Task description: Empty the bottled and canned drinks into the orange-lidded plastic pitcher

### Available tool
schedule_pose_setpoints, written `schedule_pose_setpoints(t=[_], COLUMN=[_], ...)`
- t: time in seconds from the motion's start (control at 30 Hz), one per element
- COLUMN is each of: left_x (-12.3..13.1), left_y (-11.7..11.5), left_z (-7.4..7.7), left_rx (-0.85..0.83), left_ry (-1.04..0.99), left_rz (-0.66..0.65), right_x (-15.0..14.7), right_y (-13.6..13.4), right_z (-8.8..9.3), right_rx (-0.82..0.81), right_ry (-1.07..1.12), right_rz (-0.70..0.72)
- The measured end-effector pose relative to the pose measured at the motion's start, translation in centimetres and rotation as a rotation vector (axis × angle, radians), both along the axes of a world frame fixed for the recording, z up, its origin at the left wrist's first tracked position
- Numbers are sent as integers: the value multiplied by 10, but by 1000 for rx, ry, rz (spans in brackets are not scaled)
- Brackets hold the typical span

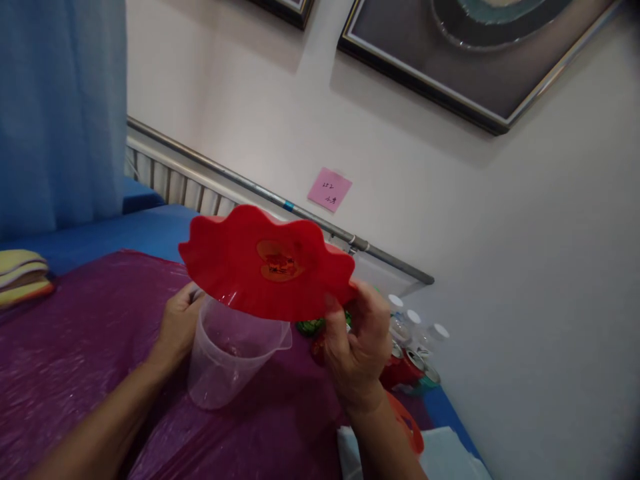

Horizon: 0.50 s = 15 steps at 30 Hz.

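Note:
My right hand [361, 347] pinches the near right rim of a red wavy-edged plate [235, 267], thumb on its inner face. The plate is held up tilted, its inside toward me, with a yellow and black print in the middle. Below it, a clear plastic jug [220, 380] with a pouring spout stands on the purple sheet. My left hand [181, 323] is closed at the jug's left side, where its handle is; the plate's edge overlaps the jug's rear rim and hides part of it. I see no contents in the jug.
Red drink cans [411, 363] and clear bottles with white caps [413, 319] stand behind my right hand. An orange ring-shaped thing [406, 423] and a pale cloth [447, 453] lie near my right forearm. A yellow layered object [23, 277] sits far left. Radiator [193, 193] and wall behind.

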State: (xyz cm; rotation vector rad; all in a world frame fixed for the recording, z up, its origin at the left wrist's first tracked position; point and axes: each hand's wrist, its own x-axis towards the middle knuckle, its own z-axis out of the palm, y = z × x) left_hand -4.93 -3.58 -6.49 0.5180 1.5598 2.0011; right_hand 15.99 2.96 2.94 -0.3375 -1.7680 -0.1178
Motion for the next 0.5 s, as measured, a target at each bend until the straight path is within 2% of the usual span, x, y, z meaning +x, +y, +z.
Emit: schedule_pose_setpoints(t=[0.17, 0.33, 0.5], left_x=[2, 5, 9], left_y=[-2, -3, -4], left_z=[3, 7, 21], left_rx=[-21, -2, 3], left_ry=[-56, -89, -88], left_rz=[21, 42, 74], right_x=[4, 4, 6], right_y=[-9, -15, -22], right_z=[-6, -8, -9], right_rx=[119, 150, 126], right_ry=[-4, 8, -16], right_rz=[65, 68, 66])
